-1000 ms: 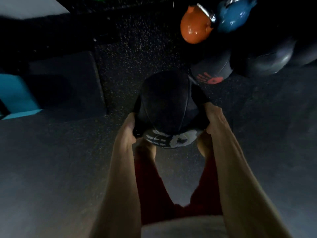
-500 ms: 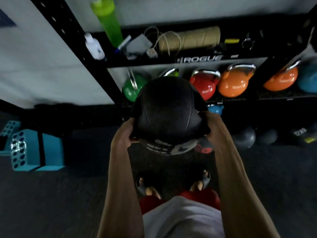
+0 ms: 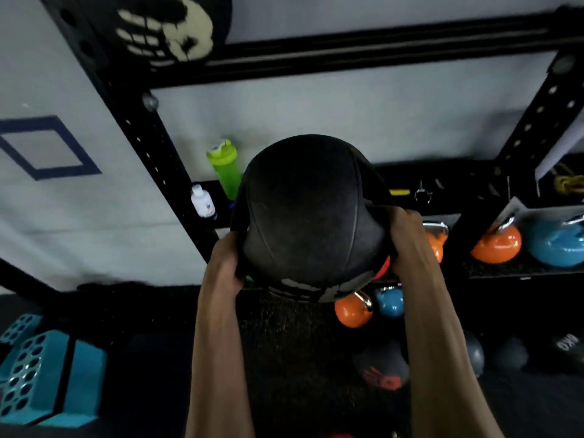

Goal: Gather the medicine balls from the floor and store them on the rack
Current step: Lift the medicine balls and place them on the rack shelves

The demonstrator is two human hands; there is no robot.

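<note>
Far left of the left fingers, low on the floor: a teal perforated block (image 3: 41,374). Above it, a blue square outline (image 3: 47,147) is seen on the wall.

Up and left of the fingers, a second medicine ball (image 3: 164,30) with a pale skeleton-hand print is lodged at the top of the black rack (image 3: 148,143), beside the left upright. Just above the left fingers, a white bottle (image 3: 202,202) and a green shaker bottle (image 3: 224,167) are stood on a rack shelf.

The black medicine ball (image 3: 309,210) is held in mid-air before the rack, at about that shelf's level, clamped between both hands. The left hand (image 3: 226,267) is pressed to its lower left side, fingers curled round the edge. The right hand (image 3: 407,238) is set slightly higher on the right side, fingers wrapped over the far face and mostly hidden, so their spread cannot be told.

Below the right fingers, a small orange kettlebell (image 3: 352,311) and a small blue kettlebell (image 3: 390,303) are seen side by side; lower again, a red-printed medicine ball (image 3: 382,368) lies on the floor.

Right of the right fingers, on a shelf: an orange kettlebell (image 3: 496,245), then a large blue kettlebell (image 3: 556,245). Down at the right, a dark ball (image 3: 508,357) is noted on the floor.
</note>
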